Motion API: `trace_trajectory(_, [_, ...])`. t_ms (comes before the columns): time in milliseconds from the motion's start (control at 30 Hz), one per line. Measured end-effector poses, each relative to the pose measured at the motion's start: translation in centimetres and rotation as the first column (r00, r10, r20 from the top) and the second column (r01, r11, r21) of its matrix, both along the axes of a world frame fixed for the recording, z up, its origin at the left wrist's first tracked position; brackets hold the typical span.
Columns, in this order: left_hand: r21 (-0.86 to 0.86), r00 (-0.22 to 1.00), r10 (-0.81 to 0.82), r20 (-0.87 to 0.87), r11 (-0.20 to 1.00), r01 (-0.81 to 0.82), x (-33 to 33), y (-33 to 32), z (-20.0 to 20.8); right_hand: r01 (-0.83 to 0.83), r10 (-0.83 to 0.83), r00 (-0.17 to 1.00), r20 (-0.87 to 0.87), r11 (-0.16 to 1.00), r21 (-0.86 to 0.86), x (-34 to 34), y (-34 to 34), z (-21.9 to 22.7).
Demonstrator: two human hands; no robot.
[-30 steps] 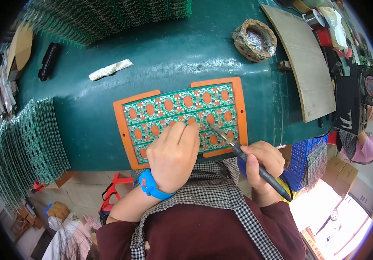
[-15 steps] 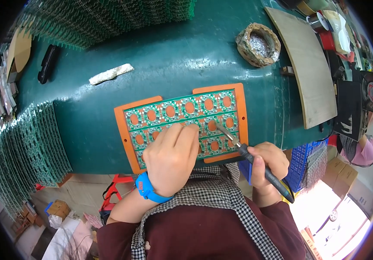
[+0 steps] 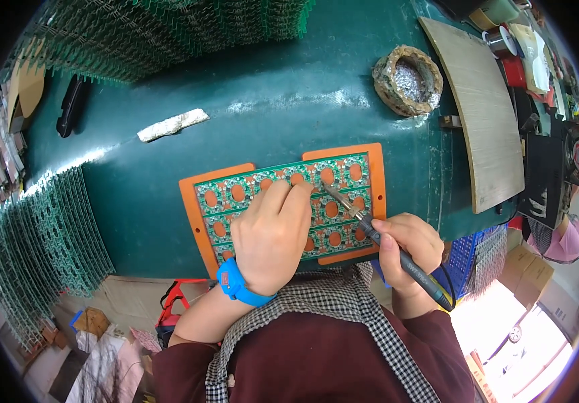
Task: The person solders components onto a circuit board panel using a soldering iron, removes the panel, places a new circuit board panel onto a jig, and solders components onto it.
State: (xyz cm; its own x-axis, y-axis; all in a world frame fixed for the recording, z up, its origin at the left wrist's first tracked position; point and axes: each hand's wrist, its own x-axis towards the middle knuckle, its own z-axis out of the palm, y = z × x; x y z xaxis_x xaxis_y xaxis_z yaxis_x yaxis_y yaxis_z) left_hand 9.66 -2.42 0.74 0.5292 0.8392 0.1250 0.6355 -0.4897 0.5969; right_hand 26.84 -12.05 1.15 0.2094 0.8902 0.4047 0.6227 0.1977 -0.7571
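Note:
My right hand is closed around the dark handle of a soldering iron. The iron slants up and left, its tip at the far row of a green circuit board panel. This panel has rows of oval cutouts with small components around them, and lies in an orange tray-like holder. Bent over the board's middle, my left hand has its fingers drawn together, fingertips near the iron's tip. Anything pinched there is too small or hidden to make out. A blue band circles my left wrist.
Stacked green boards stand at the left and far left. A rough bowl with silvery contents sits at far right, beside a wooden board. A whitish stick and a black tool lie on the green table.
The iron's tip has shifted from the panel's middle row to its far row, slightly left. My left fingers have also moved to the far row. The view has shifted a little.

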Motion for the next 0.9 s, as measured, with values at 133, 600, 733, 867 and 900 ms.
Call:
trace_trajectory(133, [0.126,0.999,-0.025,0.025,0.992,0.021,-0.5,0.4,0.4,0.051,-0.052,0.998,0.024,0.998,0.038,0.2,-0.1,0.2])
trace_trajectory(600, [-0.006,0.998,0.023,0.055,1.0,-0.022,-0.5,1.0,0.1,-0.041,0.039,0.997,0.07,0.999,0.029,-0.9,1.6,0.3])
trace_trajectory(733, [-0.057,0.999,-0.001,0.046,0.998,0.003,-0.7,1.2,0.2,-0.027,0.025,0.998,0.063,0.999,0.025,-0.9,1.6,0.3])
trace_trajectory(867, [-0.101,0.997,0.019,0.075,0.995,-0.012,-0.7,0.5,0.4,0.067,-0.068,0.998,0.003,0.994,0.08,-0.2,0.5,0.5])
trace_trajectory(900, [-0.1,0.995,0.012,0.104,0.995,-0.002,-0.5,0.4,0.3,0.054,-0.055,0.998,0.013,0.997,0.06,0.0,0.6,0.8])
